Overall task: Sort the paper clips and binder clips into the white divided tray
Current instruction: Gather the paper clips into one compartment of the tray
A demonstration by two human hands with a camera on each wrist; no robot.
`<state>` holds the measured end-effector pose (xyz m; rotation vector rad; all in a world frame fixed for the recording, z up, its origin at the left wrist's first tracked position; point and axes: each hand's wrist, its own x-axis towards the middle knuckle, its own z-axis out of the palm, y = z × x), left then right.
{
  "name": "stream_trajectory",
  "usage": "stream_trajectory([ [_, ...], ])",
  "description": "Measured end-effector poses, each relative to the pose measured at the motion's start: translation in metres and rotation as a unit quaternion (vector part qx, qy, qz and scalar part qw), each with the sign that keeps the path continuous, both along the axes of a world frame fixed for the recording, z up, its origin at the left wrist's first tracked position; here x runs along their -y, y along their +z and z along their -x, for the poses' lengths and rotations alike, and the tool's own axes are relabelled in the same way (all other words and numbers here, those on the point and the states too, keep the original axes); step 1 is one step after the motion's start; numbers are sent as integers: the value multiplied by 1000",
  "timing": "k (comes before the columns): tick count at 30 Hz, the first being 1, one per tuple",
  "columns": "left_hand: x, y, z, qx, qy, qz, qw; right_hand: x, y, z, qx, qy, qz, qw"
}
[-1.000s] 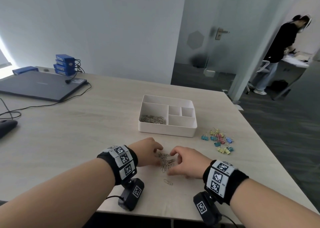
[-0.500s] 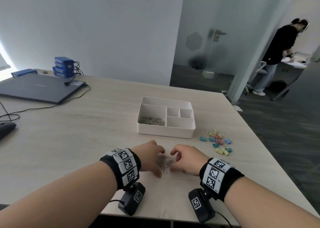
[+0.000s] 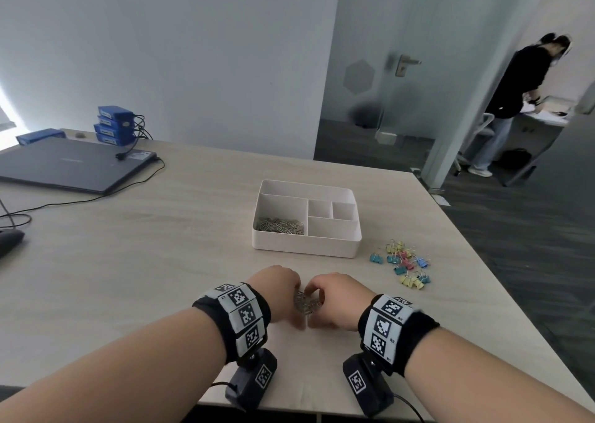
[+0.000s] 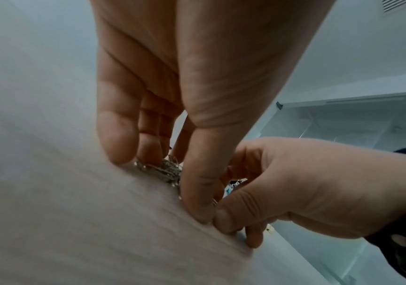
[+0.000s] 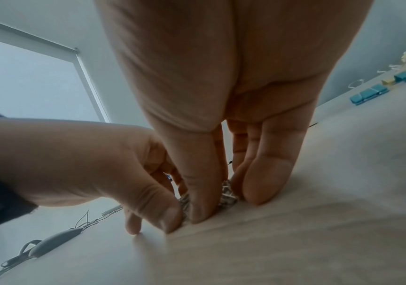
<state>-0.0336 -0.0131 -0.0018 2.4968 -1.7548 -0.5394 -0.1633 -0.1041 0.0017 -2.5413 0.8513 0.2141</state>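
Now, compared with a second ago, my hands have drawn together and the loose paper clips are bunched. My left hand and right hand both curl around that heap on the table, thumbs touching.

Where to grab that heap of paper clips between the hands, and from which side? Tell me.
Take the paper clip heap at its base, from both sides. It lies loose and low on the table, so left hand and right hand fingers should close under it and scoop.

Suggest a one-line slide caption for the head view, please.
Both hands, left hand and right hand, gather paper clips before the white divided tray; binder clips wait beside it.
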Motion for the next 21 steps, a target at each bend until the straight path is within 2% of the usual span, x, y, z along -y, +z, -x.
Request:
stream_trajectory([
  [6, 2, -1, -4, -49, 16, 42, 998, -2, -3, -6, 25, -27, -33, 999],
  [15, 9, -2, -16, -126, 52, 50, 989, 4, -9, -15, 75, -93, -98, 988],
  [21, 15, -6, -28, -174, 59, 60, 981, 11, -10, -23, 71, -94, -110, 987],
])
